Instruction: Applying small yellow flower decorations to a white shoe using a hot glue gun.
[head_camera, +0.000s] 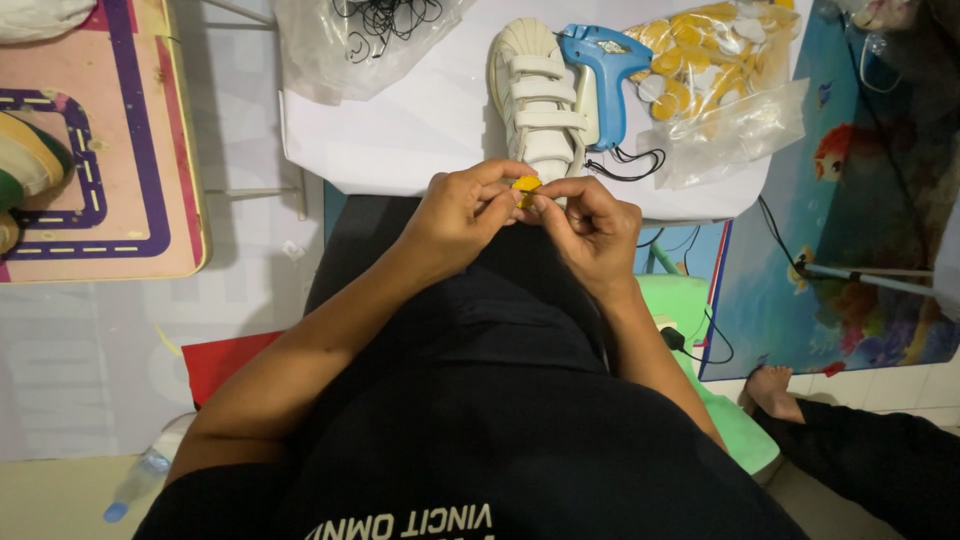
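Hands: left hand (462, 212) and right hand (590, 225) both pinched yellow tag (526, 186); white shoe (535, 95) at 12 o'clock, on counter (400, 130).

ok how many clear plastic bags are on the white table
2. One bag holding black loops lies at the table's far left. The other bag, holding yellow and white round tags, lies at the right beside the blue tagging gun. More may lie out of frame.

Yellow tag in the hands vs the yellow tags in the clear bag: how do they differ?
The small yellow tag is single, pinched between left hand and right hand; the yellow round tags are many, piled inside the clear plastic bag on the white tabletop, untouched. Both share the yellow colour.
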